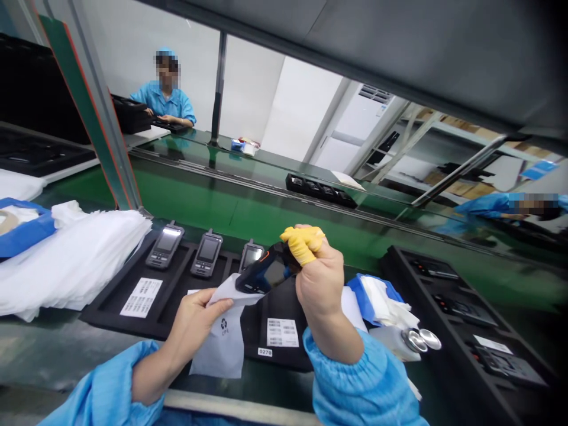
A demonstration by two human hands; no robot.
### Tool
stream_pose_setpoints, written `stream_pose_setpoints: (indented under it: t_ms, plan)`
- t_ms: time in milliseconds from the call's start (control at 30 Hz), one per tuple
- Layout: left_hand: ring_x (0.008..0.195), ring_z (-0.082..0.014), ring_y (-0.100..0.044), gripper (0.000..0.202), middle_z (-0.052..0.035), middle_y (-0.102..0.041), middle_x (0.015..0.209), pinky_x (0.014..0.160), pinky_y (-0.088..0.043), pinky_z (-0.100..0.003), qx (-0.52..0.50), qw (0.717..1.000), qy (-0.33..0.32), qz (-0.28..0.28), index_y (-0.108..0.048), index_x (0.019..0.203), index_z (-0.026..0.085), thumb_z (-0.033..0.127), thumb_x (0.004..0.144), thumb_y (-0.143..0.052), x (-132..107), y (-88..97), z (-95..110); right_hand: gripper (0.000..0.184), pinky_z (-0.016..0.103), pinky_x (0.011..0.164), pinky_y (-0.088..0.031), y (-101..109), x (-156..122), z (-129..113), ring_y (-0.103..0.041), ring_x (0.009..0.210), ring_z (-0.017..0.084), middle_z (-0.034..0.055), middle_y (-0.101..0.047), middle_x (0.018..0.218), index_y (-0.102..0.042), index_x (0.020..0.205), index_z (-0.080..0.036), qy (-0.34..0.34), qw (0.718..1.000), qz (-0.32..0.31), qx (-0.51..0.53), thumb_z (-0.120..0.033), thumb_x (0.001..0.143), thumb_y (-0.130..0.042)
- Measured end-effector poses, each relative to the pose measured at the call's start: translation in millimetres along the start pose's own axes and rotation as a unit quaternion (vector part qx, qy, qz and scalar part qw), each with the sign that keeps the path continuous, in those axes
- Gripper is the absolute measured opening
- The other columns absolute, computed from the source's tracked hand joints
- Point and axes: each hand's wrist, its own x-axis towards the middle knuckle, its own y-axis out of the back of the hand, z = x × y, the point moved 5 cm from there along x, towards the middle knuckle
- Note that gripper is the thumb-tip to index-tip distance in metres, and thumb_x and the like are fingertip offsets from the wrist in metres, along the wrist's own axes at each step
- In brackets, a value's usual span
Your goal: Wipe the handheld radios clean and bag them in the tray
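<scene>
My right hand (320, 269), with yellow finger covers on its fingers, grips a black handheld device (266, 273) by its upper end. The device tilts down to the left, its lower end at the mouth of a white plastic bag (222, 343) printed with a recycling mark. Thumb and fingers of my left hand (197, 316) pinch the bag's upper edge. Below them lies a black foam tray (173, 319) with several similar devices, such as one handheld device (207, 253), and label sheets like this label sheet (283, 332).
A stack of white bags (75, 260) lies left. On the right are a blue box of tissues (377, 299), a bottle with a metal lid (402, 342) and another foam tray (448, 331) of devices. Co-workers (166, 97) sit beyond the green belt (199, 192); a metal post (97, 112) stands left.
</scene>
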Motion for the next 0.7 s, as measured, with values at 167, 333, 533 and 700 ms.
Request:
stream_pose_setpoints:
  t_ms: [167, 333, 533, 700]
  plan:
    - [0.076, -0.0248, -0.065, 0.045, -0.0051, -0.073, 0.080, 0.067, -0.050, -0.030, -0.036, 0.997, -0.037, -0.056, -0.076, 0.091, 0.015, 0.055, 0.073, -0.067, -1.1, -10.9, 8.6, 0.013, 0.038, 0.082, -0.044, -12.2, -5.9, 1.2, -0.054, 0.094, 0.021, 0.0045, -0.063, 0.084, -0.075, 0.071, -0.026, -0.019, 0.999, -0.031, -0.031, -0.038, 0.072, -0.073]
    - [0.088, -0.0273, -0.067, 0.056, -0.0084, -0.074, 0.097, 0.082, -0.051, -0.036, -0.085, 0.991, -0.078, -0.070, -0.071, 0.108, 0.015, 0.062, 0.079, -0.059, -5.9, -13.3, 19.3, 0.017, 0.037, 0.082, -0.043, -17.6, -7.0, 8.2, -0.054, 0.088, 0.020, 0.0041, -0.062, 0.083, -0.074, 0.072, -0.024, -0.043, 0.998, -0.040, -0.005, -0.041, 0.073, -0.072]
    - [0.106, -0.0291, -0.063, 0.055, -0.0095, -0.070, 0.113, 0.097, -0.046, -0.040, -0.085, 0.987, -0.103, -0.091, -0.069, 0.115, 0.018, 0.061, 0.082, -0.057, -7.1, -12.4, 31.2, 0.020, 0.036, 0.079, -0.042, -23.9, -5.0, 6.3, -0.054, 0.082, 0.019, 0.0037, -0.061, 0.078, -0.072, 0.066, -0.022, -0.056, 0.997, -0.054, -0.008, -0.041, 0.069, -0.073]
    - [0.119, -0.0309, -0.055, 0.060, -0.0096, -0.064, 0.124, 0.106, -0.038, -0.043, -0.073, 0.987, -0.114, -0.088, -0.065, 0.121, 0.018, 0.062, 0.081, -0.056, -6.1, -14.3, 32.3, 0.020, 0.037, 0.079, -0.043, -23.5, 2.4, 2.8, -0.055, 0.079, 0.018, 0.0016, -0.061, 0.077, -0.070, 0.066, -0.022, -0.055, 0.997, -0.006, 0.048, -0.041, 0.066, -0.076]
